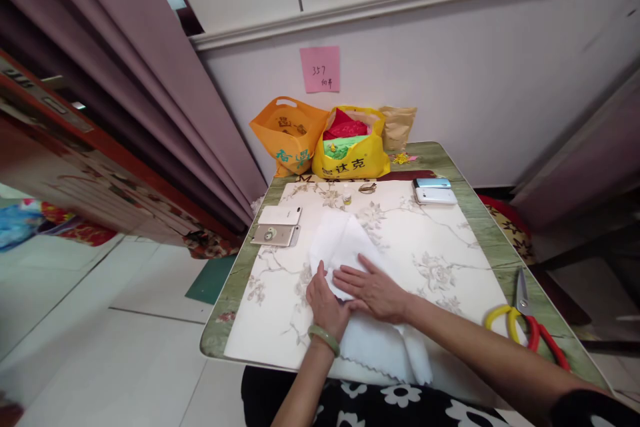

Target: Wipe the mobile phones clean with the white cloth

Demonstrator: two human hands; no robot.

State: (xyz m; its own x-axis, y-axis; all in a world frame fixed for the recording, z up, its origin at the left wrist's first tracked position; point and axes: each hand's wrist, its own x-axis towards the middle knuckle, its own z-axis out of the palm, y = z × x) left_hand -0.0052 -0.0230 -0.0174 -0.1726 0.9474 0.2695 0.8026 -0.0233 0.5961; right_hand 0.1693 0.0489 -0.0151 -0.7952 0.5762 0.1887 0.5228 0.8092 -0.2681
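Note:
A white cloth (345, 233) with a zigzag-cut lower edge lies partly folded on the table, and its near end reaches the front edge. On the fold my right hand (373, 290) rests flat, fingers stretched to the left. My left hand (327, 307), with a green bangle at the wrist, touches the cloth's left side, its fingers extended and slightly bent. The two hands meet near the thumbs. Part of the cloth is hidden under them.
Scissors (523, 310) with yellow and red handles lie at the right edge. Phones (275, 235) are at the left, more phones (434, 192) at the back right. An orange bag (293, 137), a yellow bag (353, 159), a small bottle (347, 198) and glasses (367, 188) stand or lie toward the back.

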